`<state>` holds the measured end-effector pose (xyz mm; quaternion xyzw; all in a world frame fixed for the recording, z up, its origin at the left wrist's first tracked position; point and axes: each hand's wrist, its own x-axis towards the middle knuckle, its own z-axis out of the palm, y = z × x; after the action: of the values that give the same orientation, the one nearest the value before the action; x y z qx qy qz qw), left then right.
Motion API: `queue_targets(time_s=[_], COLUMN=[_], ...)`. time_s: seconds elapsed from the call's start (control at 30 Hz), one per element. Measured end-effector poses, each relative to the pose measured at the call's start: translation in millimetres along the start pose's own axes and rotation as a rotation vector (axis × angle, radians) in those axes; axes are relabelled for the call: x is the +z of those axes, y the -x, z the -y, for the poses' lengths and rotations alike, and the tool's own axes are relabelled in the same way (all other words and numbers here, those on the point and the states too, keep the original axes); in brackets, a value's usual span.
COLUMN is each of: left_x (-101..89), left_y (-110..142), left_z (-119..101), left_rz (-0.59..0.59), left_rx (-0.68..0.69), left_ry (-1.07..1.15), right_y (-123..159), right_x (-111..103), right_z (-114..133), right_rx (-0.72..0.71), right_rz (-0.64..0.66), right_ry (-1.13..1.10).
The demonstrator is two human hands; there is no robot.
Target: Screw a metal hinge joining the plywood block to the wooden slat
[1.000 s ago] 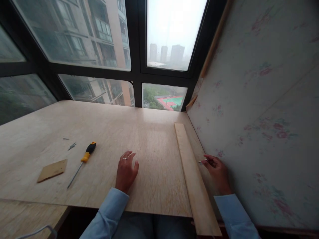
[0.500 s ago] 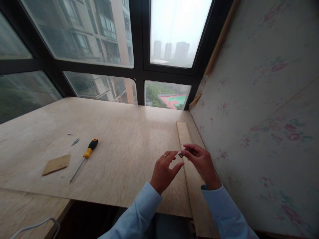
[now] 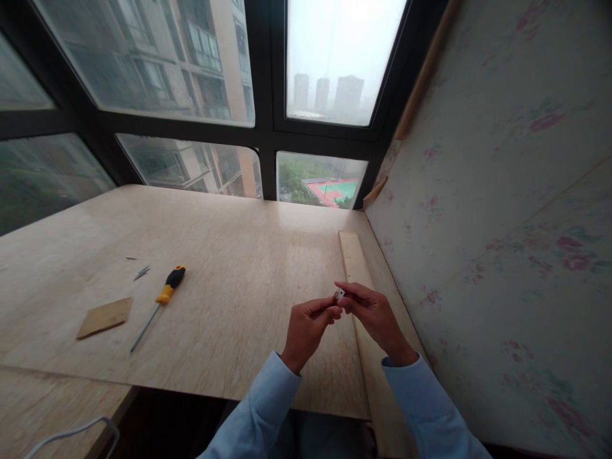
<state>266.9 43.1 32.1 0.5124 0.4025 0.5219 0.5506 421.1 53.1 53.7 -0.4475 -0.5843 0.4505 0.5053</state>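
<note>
Between my fingertips is a small metal bracket (image 3: pixel 339 294) with holes in it, catching the light. My right hand (image 3: pixel 375 319) pinches it from the right, thumb below and fingers above. From the left, my left hand (image 3: pixel 308 328) closes on its lower left edge, thumb against fingers. Most of the bracket is hidden by the fingers. Both hands are above the table, beside a long wooden board (image 3: pixel 352 255) that lies along the right side and passes under my right hand.
Left on the table (image 3: pixel 224 274) lies a screwdriver (image 3: pixel 165 294) with a yellow and black handle. Near it are a small thin brown board (image 3: pixel 105 317) and several screws (image 3: pixel 142 273). A white cable (image 3: pixel 71 433) crosses the lower left surface. The papered wall (image 3: pixel 478 223) bounds the right.
My left hand has gone from open fingers to a pinch at the bracket. My right hand has moved slightly left, and the bracket has turned, showing a brighter face.
</note>
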Motion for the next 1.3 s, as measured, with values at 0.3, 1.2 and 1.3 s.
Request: queue_targets(time_s=[0.3,1.2,1.3], left_x=[-6.7,-1.7,-0.3], left_y=[0.9,-23.8,-30.7], left_z=[3.9,16.5,19.3], left_rz=[0.099,0.165,0.165], left_rx=[-0.193,-0.259,-0.273], left_ry=[0.193,0.179,0.174], right_y=[1.8,-5.1,-10.5], right_x=[3.5,5.1,2.7], right_z=[-5.1,-17.5,-21.2], right_rx=[-0.055,-0.076,-0.074], right_rz=[0.032,-0.062,-0.061], right_ry=[0.086,0.256,0.285])
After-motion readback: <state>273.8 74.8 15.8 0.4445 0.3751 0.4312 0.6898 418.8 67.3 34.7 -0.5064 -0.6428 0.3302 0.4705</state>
